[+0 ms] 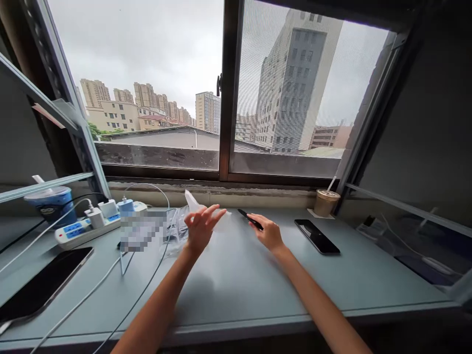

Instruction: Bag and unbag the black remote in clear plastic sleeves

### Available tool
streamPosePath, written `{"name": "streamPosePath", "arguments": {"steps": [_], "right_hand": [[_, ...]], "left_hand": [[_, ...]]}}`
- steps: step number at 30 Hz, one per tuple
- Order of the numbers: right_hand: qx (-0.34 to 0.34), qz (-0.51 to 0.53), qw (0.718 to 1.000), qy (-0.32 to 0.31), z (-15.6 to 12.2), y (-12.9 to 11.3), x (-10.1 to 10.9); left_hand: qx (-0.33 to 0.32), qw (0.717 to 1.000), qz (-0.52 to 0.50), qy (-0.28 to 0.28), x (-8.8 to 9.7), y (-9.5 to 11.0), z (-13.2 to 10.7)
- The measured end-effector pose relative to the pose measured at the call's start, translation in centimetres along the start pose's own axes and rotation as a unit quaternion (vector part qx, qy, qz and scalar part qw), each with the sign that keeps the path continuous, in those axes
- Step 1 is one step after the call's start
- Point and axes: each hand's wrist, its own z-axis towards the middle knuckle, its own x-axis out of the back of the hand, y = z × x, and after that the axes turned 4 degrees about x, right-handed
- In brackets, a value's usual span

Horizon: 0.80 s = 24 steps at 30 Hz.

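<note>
My left hand hovers over the grey table with fingers spread, touching a thin white sheet that sticks up behind it. It is unclear whether the fingers grip the sheet. My right hand is closed around a slim black pen-like object, whose tip points left toward the other hand. Clear plastic wrapping lies just left of my left hand.
A black phone lies right of my right hand, an iced coffee cup behind it. At left are a power strip with chargers and cables, a blue cup and a large dark phone. A window spans the back.
</note>
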Motion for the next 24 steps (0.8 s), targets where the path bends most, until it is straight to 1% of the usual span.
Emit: {"name": "streamPosePath", "arguments": {"steps": [2,3,6,7,9,10,12,13,15,17,19,21,24], "right_hand": [[0.007,0.021,0.999,0.029,0.1,0.1,0.2],[0.014,0.032,0.998,0.043,0.2,0.2,0.2],[0.04,0.064,0.994,0.08,0.3,0.7,0.2],[0.05,0.071,0.992,0.09,0.3,0.9,0.0],[0.072,0.078,0.989,0.103,0.3,1.2,-0.2],[0.084,0.08,0.988,0.105,0.2,1.4,-0.4],[0.104,0.079,0.986,0.107,0.1,1.6,-0.5],[0.113,0.076,0.985,0.108,0.1,1.6,-0.6],[0.133,0.067,0.982,0.114,0.0,1.6,-0.5],[0.157,0.063,0.978,0.123,0.0,1.5,-0.3],[0.185,0.066,0.971,0.138,0.1,1.4,0.0],[0.216,0.072,0.961,0.158,0.2,1.3,0.3],[0.256,0.065,0.946,0.185,0.3,1.0,0.8]], "left_hand": [[-0.001,0.999,0.006,-0.045,0.0,0.4,0.0],[-0.015,0.997,0.006,-0.079,-0.2,0.7,0.0],[-0.058,0.981,0.031,-0.181,-1.6,1.5,-0.3],[-0.062,0.971,0.039,-0.227,-2.1,1.6,-0.5],[-0.051,0.94,0.041,-0.334,-3.0,1.4,-1.1],[-0.048,0.925,0.032,-0.375,-3.3,1.2,-1.3],[-0.05,0.908,0.004,-0.415,-3.4,0.9,-1.7],[-0.057,0.905,-0.012,-0.42,-3.4,0.8,-1.7],[-0.067,0.911,-0.034,-0.405,-3.2,1.1,-1.7],[-0.06,0.928,-0.037,-0.365,-3.1,1.5,-1.4],[-0.04,0.949,-0.029,-0.312,-3.0,1.5,-1.0],[-0.02,0.962,-0.018,-0.27,-3.0,0.9,-0.7],[0.006,0.97,0.009,-0.242,-2.8,-0.7,-0.4]]}}
